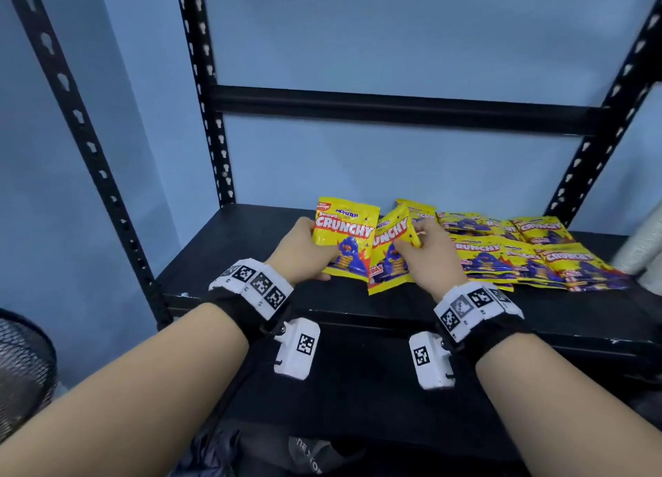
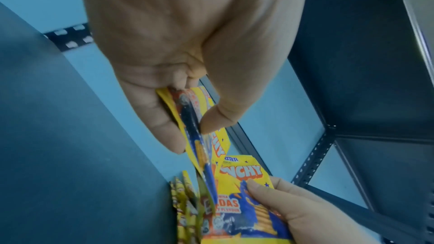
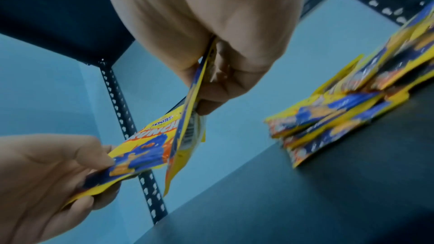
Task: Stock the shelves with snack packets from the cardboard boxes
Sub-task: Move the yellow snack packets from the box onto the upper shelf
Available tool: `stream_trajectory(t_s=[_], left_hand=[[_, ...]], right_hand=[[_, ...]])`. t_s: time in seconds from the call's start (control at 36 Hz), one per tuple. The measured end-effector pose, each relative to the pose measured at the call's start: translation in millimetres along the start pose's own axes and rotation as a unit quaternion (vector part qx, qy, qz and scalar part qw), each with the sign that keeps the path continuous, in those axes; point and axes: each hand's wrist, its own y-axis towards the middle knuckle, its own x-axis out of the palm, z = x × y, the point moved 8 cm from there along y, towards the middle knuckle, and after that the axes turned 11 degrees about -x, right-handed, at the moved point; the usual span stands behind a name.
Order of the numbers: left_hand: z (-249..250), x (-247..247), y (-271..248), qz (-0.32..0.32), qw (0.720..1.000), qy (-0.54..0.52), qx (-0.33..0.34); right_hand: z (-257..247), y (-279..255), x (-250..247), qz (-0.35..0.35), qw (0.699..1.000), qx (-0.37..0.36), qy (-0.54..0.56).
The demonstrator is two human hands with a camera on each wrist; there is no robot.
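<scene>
Gripping a yellow foil snack packet printed "CRUNCHY" (image 1: 344, 238) between thumb and curled fingers, the left hand (image 1: 301, 252) holds it over the black metal shelf board (image 1: 229, 261). Just to its right, the right hand (image 1: 428, 252) pinches a second yellow packet (image 1: 388, 251), overlapping the first. Farther right, identical yellow packets (image 1: 530, 252) lie flat in overlapping rows on the same board, before a blue wall (image 1: 394, 161).
</scene>
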Motion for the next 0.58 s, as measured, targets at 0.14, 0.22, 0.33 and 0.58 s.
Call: stream_trajectory(t_s=[0.14, 0.22, 0.33, 0.58], left_hand=[[45, 55, 9, -0.035, 0.999, -0.026, 0.022], [68, 97, 17, -0.064, 0.997, -0.028, 0.018], [100, 156, 30, -0.097, 0.995, -0.014, 0.029], [152, 270, 95, -0.094, 0.99, 0.108, 0.01]], right_hand=[[26, 17, -69, 0.05, 0.999, -0.007, -0.002], [56, 27, -115, 0.079, 0.997, 0.005, -0.016], [99, 39, -177, 0.122, 0.991, 0.04, -0.048], [193, 81, -275, 0.153, 0.968, 0.15, -0.135]])
